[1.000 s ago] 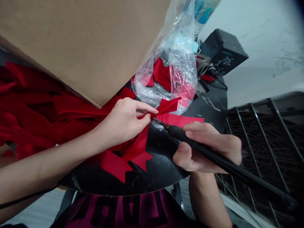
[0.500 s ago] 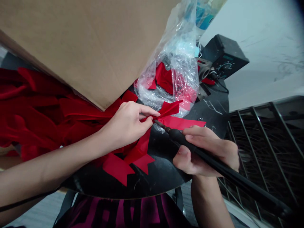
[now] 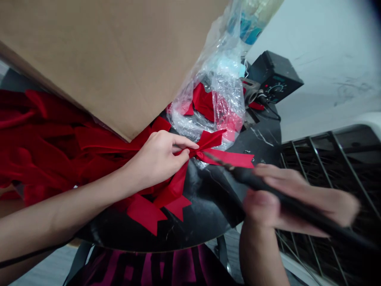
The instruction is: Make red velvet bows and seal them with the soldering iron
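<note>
My left hand [image 3: 162, 157] pinches a red ribbon bow [image 3: 211, 140] at its knot, thumb and fingers closed on the cloth. Notched ribbon tails spread right and toward me over the dark table edge. In my right hand [image 3: 294, 194], blurred by motion, is a black-handled soldering iron [image 3: 253, 178]. Its thin metal tip points at the bow's knot from the right, a short way off it. A large heap of red velvet ribbon [image 3: 53, 147] lies left of the bow, partly under my left forearm.
A big cardboard box [image 3: 104, 59] looms over the ribbon heap. Behind the bow lies a clear plastic bag [image 3: 229, 95] with red ribbon pieces inside. A black soldering station [image 3: 274, 77] with a dial stands at the back right. A dark metal rack [image 3: 333, 174] is beside the round marbled table [image 3: 208, 206].
My right hand has drawn the soldering iron back to the right, its tip now away from the knot. My left hand keeps its pinch on the bow. The view has shifted slightly.
</note>
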`<action>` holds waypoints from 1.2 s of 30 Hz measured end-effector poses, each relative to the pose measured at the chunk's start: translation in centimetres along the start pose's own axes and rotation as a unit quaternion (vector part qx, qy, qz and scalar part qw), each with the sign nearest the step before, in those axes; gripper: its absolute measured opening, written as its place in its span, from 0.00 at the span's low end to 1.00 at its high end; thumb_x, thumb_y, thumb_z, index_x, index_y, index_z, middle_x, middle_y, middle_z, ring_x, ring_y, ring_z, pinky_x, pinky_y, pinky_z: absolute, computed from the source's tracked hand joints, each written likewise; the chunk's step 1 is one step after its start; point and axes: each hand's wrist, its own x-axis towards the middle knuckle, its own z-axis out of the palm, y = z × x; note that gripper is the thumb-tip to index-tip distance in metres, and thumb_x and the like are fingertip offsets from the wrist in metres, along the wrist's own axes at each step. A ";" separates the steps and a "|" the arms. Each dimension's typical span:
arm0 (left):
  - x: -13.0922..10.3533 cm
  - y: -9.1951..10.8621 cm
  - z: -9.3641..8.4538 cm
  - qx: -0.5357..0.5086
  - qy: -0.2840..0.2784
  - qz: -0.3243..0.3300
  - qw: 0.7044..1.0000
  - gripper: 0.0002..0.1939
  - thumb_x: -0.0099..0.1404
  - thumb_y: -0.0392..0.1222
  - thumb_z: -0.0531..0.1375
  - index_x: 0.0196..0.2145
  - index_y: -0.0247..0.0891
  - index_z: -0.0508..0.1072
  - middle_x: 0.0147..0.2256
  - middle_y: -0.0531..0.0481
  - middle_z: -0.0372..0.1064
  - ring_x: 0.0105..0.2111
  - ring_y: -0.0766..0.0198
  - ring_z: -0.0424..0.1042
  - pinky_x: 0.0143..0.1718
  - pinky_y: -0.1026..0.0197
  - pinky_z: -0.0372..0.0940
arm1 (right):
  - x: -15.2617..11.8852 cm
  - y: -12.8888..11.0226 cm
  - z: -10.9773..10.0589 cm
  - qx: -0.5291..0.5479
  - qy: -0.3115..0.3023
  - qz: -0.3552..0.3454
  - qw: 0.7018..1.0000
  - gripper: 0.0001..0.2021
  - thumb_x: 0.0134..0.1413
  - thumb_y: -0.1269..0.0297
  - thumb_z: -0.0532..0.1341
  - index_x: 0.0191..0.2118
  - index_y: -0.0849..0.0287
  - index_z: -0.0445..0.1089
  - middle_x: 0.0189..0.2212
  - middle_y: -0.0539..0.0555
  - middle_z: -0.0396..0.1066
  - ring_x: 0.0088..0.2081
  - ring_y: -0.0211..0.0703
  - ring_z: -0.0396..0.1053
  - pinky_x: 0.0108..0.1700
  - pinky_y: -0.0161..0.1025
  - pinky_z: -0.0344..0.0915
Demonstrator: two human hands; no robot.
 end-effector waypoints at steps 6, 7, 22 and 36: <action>0.3 2.0 -0.6 -0.061 -0.025 -0.061 0.996 0.15 0.62 0.36 0.65 0.44 0.43 0.87 0.33 0.54 0.85 0.33 0.57 0.84 0.36 0.61 0.78 | 3.0 11.9 -4.1 0.040 0.181 -0.031 0.982 0.10 0.47 0.67 0.70 0.36 0.53 0.71 0.23 0.41 0.69 0.13 0.34 0.69 0.14 0.28 0.61; 0.3 2.4 -0.7 -0.072 -0.024 -0.064 0.995 0.14 0.62 0.36 0.65 0.44 0.44 0.87 0.32 0.55 0.85 0.31 0.58 0.83 0.33 0.62 0.77 | 3.1 12.6 -4.3 0.040 0.148 0.042 0.987 0.09 0.49 0.70 0.68 0.36 0.53 0.70 0.23 0.42 0.70 0.15 0.37 0.72 0.17 0.30 0.66; -4.5 5.8 -2.3 -0.190 -0.018 -0.063 0.980 0.10 0.63 0.36 0.70 0.43 0.40 0.81 0.31 0.54 0.81 0.31 0.67 0.78 0.36 0.66 0.69 | 5.6 15.4 2.6 0.084 0.018 0.266 0.960 0.15 0.55 0.52 0.70 0.38 0.55 0.69 0.23 0.48 0.74 0.22 0.41 0.73 0.24 0.37 0.67; -11.0 5.5 -5.3 -0.191 -0.029 -0.039 0.980 0.08 0.64 0.38 0.71 0.42 0.43 0.82 0.33 0.52 0.85 0.32 0.67 0.83 0.34 0.73 0.72 | 5.0 10.3 2.1 0.078 -0.078 0.428 0.897 0.18 0.58 0.52 0.71 0.39 0.64 0.77 0.33 0.58 0.78 0.28 0.40 0.74 0.29 0.38 0.74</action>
